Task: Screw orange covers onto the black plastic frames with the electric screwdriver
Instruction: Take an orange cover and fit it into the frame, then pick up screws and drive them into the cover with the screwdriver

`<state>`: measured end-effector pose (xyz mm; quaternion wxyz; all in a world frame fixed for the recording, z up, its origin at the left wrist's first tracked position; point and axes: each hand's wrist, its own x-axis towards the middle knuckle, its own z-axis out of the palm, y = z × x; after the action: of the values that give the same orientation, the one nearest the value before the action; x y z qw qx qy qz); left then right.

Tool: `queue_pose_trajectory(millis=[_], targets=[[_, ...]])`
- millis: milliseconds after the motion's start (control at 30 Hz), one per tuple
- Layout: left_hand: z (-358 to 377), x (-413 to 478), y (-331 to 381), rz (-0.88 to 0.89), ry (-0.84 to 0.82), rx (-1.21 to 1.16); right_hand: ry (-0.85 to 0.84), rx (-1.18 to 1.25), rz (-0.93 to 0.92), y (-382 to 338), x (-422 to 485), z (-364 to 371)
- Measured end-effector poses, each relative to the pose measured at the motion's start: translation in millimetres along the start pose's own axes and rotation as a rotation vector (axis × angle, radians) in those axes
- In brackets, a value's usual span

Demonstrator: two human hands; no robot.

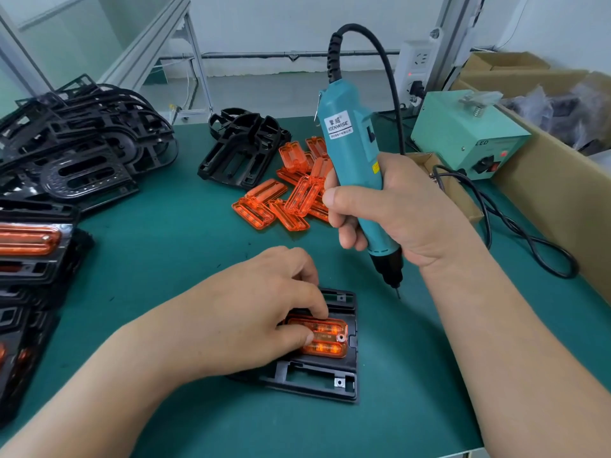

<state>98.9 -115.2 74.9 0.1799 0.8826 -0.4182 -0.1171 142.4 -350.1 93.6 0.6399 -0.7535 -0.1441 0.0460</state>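
Cover on frame, driver in hand.
My left hand (261, 312) pinches the orange cover (325, 338) down on the black frame (317, 381) lying on the green mat (172, 246). My right hand (390, 213) grips the screwdriver (353, 143), bit pointing down beside the frame.

A work table (172, 266) covered with a dark green mat fills the lower frame, and beyond its far edge a grey floor (264, 94) shows in the upper middle. A white wall (264, 18) runs across the top with a thin grey pipe (251, 55) low on it, and slanted aluminium struts (145, 47) stand at the upper left. At the upper right a white socket strip (417, 66) sits against an upright post (458, 28), and cardboard boxes (562, 206) line the table's right edge; the light is even and soft.
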Motion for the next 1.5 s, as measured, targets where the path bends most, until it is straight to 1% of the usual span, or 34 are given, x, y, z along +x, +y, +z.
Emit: queue_pose_trajectory(millis=[100,267,367,433,533,633,700,767,867,967,1033,1133,1200,1300,1433,1500], targets=[[2,2,2,0.009,0.005,0.021,0.006,0.001,0.001,0,-1,1],[1,5,2,-0.004,-0.039,0.035,0.005,0.006,-0.004,0,0,1],[1,6,3,-0.002,-0.039,0.045,0.015,0.075,-0.019,-1,0,-3],[2,6,2,0.007,-0.031,0.036,0.048,0.171,-0.034,-4,0,-8],[6,7,-1,0.01,0.008,0.025,0.144,0.358,-0.056,-8,0,-17],[12,10,-1,0.002,0.092,0.047,0.276,0.583,-0.081,-10,0,-29],[15,13,2,-0.006,0.118,0.08,0.376,0.698,-0.118,-11,-2,-40],[16,14,4,-0.017,0.127,0.092,0.47,0.79,-0.157,-11,-4,-50],[15,13,0,-0.035,0.112,0.06,0.568,0.92,-0.201,-9,-6,-62],[7,13,-4,-0.058,0.113,-0.06,0.636,0.987,-0.236,-7,-6,-69],[-1,18,-5,-0.09,0.182,-0.106,0.672,1.046,-0.256,-5,-7,-73],[-16,40,-3,-0.12,0.357,-0.08,0.72,1.134,-0.293,-3,-8,-79],[-28,61,3,-0.126,0.428,-0.085,0.74,1.18,-0.33,-2,-9,-82],[-42,99,10,-0.1,0.373,-0.039,0.751,1.202,-0.352,1,-10,-82],[-44,153,10,-0.021,0.256,0.194,0.76,1.181,-0.344,4,-7,-80],[-38,170,9,0.014,0.17,0.297,0.765,1.18,-0.336,4,-7,-79]])
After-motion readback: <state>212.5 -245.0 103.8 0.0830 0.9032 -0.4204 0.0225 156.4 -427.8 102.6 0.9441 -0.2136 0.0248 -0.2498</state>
